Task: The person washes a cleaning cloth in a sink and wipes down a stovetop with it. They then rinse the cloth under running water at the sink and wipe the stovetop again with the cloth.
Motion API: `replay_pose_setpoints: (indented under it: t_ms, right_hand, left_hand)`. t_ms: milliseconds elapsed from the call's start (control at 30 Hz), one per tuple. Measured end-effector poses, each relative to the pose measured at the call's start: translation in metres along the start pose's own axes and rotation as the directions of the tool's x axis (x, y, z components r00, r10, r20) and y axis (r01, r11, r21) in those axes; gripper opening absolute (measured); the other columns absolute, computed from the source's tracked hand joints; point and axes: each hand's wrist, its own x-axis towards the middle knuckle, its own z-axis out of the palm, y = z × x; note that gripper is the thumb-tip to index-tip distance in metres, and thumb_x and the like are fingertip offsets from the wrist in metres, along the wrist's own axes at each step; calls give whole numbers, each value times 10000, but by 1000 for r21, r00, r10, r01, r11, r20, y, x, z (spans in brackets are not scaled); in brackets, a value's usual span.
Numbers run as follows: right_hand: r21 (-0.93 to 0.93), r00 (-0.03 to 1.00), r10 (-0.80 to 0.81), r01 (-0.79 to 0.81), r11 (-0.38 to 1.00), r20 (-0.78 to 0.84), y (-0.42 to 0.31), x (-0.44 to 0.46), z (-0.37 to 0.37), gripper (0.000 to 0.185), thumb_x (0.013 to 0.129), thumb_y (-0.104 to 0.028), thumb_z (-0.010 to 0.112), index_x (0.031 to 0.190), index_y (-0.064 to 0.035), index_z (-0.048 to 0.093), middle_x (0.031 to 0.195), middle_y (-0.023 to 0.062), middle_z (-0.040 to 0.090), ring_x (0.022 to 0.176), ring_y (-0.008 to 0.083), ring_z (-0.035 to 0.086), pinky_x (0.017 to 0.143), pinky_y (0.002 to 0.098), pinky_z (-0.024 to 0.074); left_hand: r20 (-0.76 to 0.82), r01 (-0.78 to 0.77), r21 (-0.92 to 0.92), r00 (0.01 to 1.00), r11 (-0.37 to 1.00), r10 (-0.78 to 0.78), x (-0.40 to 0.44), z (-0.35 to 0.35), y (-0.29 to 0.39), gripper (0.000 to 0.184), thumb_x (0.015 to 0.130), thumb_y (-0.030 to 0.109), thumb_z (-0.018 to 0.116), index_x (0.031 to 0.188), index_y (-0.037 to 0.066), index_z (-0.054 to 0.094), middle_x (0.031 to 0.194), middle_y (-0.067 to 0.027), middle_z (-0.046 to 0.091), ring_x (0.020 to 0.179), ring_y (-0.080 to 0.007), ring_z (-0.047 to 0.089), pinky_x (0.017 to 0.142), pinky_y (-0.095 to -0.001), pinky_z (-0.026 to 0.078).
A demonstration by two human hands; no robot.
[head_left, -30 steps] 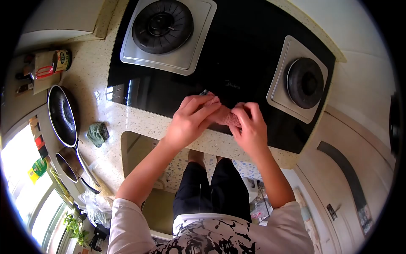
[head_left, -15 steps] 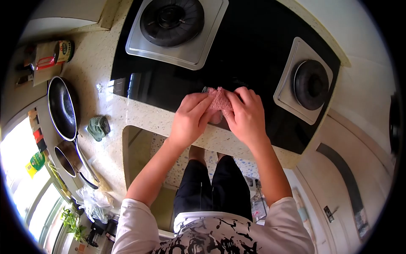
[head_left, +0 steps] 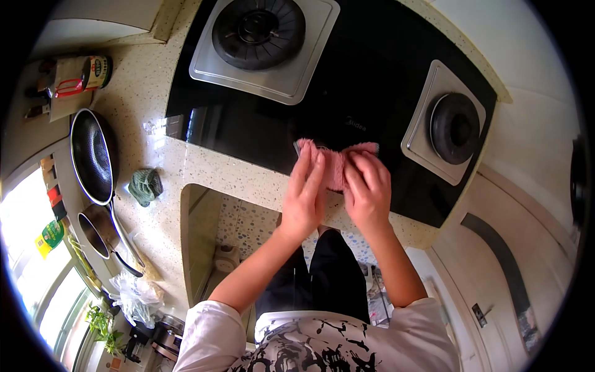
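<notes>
A pink cloth (head_left: 335,168) with greyish edges is bunched between my two hands, over the front edge of the black glass gas stove (head_left: 356,68). My left hand (head_left: 302,197) pinches its left side, fingers pointing away from me. My right hand (head_left: 368,191) has its fingers closed on the right side, where one end of the cloth sticks up. Part of the cloth is hidden behind the fingers. Beyond the hands lie a large black burner (head_left: 258,30) at the upper left and another black burner (head_left: 455,127) at the right, each on a steel plate.
A crumpled green cloth (head_left: 145,186) lies on the speckled counter (head_left: 217,166) at the left. Past it stand a frying pan (head_left: 93,155), a smaller pot (head_left: 94,229), a plastic bag (head_left: 136,297) and a jar (head_left: 98,72). An opening in the counter shows the patterned floor.
My hands have turned so the fingers point more forward, and the left hand has shifted right. The cloth is spread wider, with an end now showing above the right hand.
</notes>
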Motion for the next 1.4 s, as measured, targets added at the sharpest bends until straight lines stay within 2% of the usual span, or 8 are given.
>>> replay_pose_setpoints:
  t_ms: [100, 267, 400, 667, 833, 1067, 1300, 1400]
  right_hand:
    - [88, 987, 145, -139, 986, -71, 2, -2, 3, 507, 768, 14, 784, 1260, -102, 744, 1253, 72, 656, 1123, 323, 620, 967, 431, 516]
    - [135, 925, 340, -320, 938, -169, -10, -10, 12, 562, 746, 26, 810, 1285, -107, 727, 1266, 86, 666, 1124, 334, 618, 962, 438, 518]
    - [149, 852, 458, -433, 889, -254, -24, -16, 21, 520, 762, 46, 783, 1258, -100, 728, 1276, 96, 676, 1154, 342, 616, 974, 451, 516]
    - [155, 994, -28, 12, 988, 102, 14, 4, -13, 312, 774, 25, 740, 1075, -59, 748, 1258, 62, 686, 1208, 317, 619, 1001, 447, 514]
    - [113, 938, -244, 222, 968, 245, 28, 8, -27, 251, 841, -23, 696, 1083, -51, 755, 1352, 65, 669, 1291, 312, 606, 1059, 452, 517]
    - [-49, 998, 17, -14, 999, 60, -8, -55, 5, 565, 910, -44, 685, 1466, 17, 603, 1586, 179, 524, 1502, 439, 444, 1193, 545, 426]
    - [24, 980, 197, -197, 980, 7, -32, -86, 13, 561, 966, -111, 677, 1479, 81, 554, 1632, 303, 404, 1463, 503, 471, 1183, 554, 436]
    - [37, 966, 253, -251, 967, -47, -25, -95, 14, 484, 972, -78, 654, 1428, 78, 607, 1562, 287, 510, 1431, 456, 527, 1153, 560, 462]
  left_hand:
    - [108, -110, 4, 988, 994, 109, 26, -9, -10, 606, 817, -104, 708, 1411, 6, 665, 1539, -273, 539, 1396, -429, 572, 1138, -445, 511]
    - [184, -226, 108, 962, 968, 204, 63, -7, -1, 340, 739, 0, 795, 1076, 27, 764, 1130, -109, 721, 1100, -321, 708, 943, -401, 600]
    - [350, -400, 95, 871, 911, 346, 73, -15, -10, 284, 780, 35, 765, 1065, 34, 768, 1137, -112, 722, 1130, -311, 703, 969, -396, 592]
    - [371, -517, 72, 808, 853, 458, 60, -26, -27, 275, 803, 66, 745, 1074, 73, 787, 1452, -140, 622, 1411, -353, 561, 1107, -423, 546]
    - [327, -455, 100, 855, 885, 403, 44, -28, -33, 369, 787, 60, 739, 1150, 89, 797, 1562, -192, 540, 1456, -387, 522, 1133, -447, 530]
    - [383, -353, 309, 896, 883, 224, -12, -29, -31, 472, 895, 59, 643, 1361, 18, 703, 1611, -262, 471, 1483, -415, 488, 1211, -531, 407]
    - [406, -153, 373, 914, 915, -13, -42, -31, 0, 610, 950, 206, 654, 1502, -35, 564, 1639, -240, 458, 1527, -408, 433, 1271, -564, 258]
    - [378, -143, 304, 926, 942, 19, -48, -19, 0, 575, 958, 179, 641, 1486, -41, 582, 1629, -226, 479, 1535, -390, 428, 1282, -542, 247]
